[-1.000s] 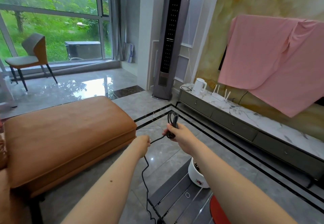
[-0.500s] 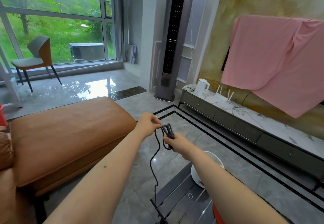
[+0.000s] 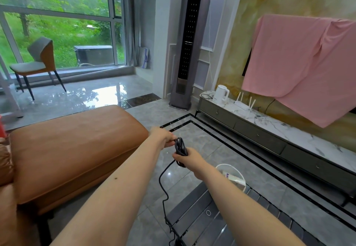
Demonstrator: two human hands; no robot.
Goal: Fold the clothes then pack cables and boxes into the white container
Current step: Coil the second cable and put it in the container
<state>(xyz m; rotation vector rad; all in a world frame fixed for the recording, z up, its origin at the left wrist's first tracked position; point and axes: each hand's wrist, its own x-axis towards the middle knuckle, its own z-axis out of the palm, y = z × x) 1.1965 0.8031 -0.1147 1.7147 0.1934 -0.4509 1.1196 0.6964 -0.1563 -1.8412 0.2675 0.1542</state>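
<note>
Grey marble floor (image 3: pixel 192 143), orange sofa (image 3: pixel 73 149), marble TV unit (image 3: pixel 279 130)

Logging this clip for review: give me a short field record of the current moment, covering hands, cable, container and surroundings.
left hand: pinches the cable at the top of the coil
right hand: grips the coiled part
black cable: partly coiled, loose tail hanging to the dark table
white container: beyond the right forearm, something inside
surroundings: orange sofa left, pink cloth hanging right
</note>
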